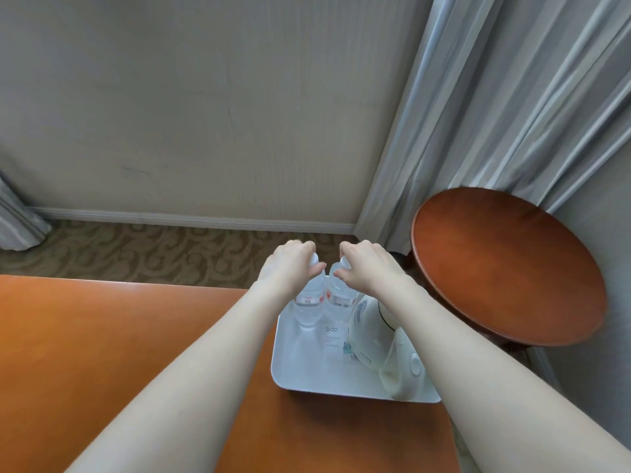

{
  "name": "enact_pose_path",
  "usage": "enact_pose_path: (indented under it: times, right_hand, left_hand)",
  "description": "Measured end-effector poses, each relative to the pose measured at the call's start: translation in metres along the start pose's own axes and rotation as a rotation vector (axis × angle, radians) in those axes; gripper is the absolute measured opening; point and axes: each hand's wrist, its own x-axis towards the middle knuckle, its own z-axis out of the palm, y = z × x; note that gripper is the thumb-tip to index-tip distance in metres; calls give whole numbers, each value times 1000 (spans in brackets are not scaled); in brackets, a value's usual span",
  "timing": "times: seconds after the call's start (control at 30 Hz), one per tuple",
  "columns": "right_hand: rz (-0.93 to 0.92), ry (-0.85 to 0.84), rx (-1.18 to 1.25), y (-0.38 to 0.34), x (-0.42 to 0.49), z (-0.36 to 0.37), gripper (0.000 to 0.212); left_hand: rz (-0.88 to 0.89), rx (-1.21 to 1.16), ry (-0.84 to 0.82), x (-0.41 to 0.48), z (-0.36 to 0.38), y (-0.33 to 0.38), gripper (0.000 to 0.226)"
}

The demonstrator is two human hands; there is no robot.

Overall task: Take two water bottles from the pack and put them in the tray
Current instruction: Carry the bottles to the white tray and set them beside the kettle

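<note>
Two clear water bottles with white caps stand side by side at the far end of a white tray. My left hand is closed over the cap of the left bottle. My right hand is closed over the cap of the right bottle. The bottles' bases rest in or just above the tray; I cannot tell which. No pack of bottles is in view.
The tray lies on an orange wooden table near its right edge. A white electric kettle and a small card share the tray. A round wooden side table stands to the right by grey curtains. Patterned carpet lies beyond.
</note>
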Motion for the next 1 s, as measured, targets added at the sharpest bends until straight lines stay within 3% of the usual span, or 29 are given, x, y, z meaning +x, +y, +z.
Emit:
enact_pose_path:
  times: [0.43,0.57,0.67,0.8,1.0]
  right_hand:
    - [-32,3,-22,4,2,7,36]
    - [-104,-53,-169,2,0,-2,49]
    - [-198,-100,-257,0,2,-12,46]
    - [-265,-164,-315,-1,5,-16,33]
    - [-215,-127,-227,-2,7,-10,22]
  left_hand:
    - [33,-13,55,12,5,2,33]
    - [77,169,1,10,-1,-3,52]
    - [186,309,-113,12,-13,-9,58]
    - [311,378,-254,18,-26,-12,44]
    - [320,311,-168,15,-22,-12,27]
